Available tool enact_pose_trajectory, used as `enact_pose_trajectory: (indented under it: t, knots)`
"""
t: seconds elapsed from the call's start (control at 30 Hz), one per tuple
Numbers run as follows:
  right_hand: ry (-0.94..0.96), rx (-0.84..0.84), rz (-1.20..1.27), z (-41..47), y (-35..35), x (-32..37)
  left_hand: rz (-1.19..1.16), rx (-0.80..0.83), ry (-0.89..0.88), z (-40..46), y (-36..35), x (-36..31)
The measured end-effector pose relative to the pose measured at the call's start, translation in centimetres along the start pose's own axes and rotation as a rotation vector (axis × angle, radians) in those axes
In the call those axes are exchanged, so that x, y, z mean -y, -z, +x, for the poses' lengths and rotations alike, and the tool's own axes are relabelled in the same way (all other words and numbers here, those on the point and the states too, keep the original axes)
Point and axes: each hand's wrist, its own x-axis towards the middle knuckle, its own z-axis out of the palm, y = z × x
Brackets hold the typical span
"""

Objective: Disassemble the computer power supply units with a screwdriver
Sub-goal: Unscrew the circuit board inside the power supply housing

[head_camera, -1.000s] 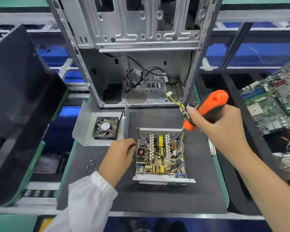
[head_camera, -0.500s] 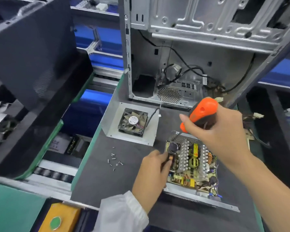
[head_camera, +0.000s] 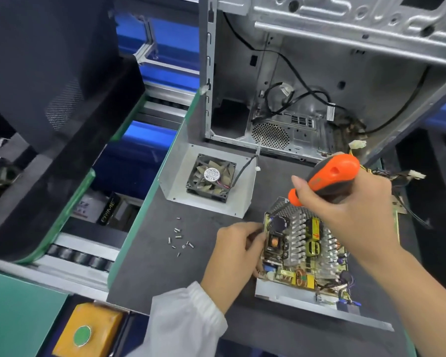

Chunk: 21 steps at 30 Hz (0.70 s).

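On the dark mat (head_camera: 150,276) we count one opened power supply unit (head_camera: 304,256), one cover plate (head_camera: 180,176) carrying one fan (head_camera: 211,177), and about ten loose screws (head_camera: 179,239). Our right hand (head_camera: 350,210) grasps one orange-handled screwdriver (head_camera: 327,176) above the unit's circuit board; our left hand (head_camera: 234,256), fingers curled, holds the unit's left edge. One bare computer case (head_camera: 319,73) stands behind.

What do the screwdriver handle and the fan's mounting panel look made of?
Screwdriver handle: likely moulded plastic with rubbery grip, glossy orange over matte black. Fan's mounting panel: seemingly bare sheet metal, dull grey, with folded edges and punched holes.
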Motion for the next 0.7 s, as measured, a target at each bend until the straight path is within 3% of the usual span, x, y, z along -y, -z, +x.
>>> enact_pose_trajectory:
  t: [0.3, 0.43, 0.7]
  knots:
    - [-0.061, 0.029, 0.018, 0.0, 0.0, 0.3, 0.028, 0.014, 0.002, 1.1, -0.1, 0.2]
    - [-0.050, 0.045, -0.051, 0.5, 0.1, 0.8, 0.067, -0.052, 0.007, 1.5, 0.2, 0.4]
    - [-0.104, 0.052, -0.007, 0.8, -0.4, 1.6, 0.173, -0.026, -0.082, 1.7, 0.8, -0.5]
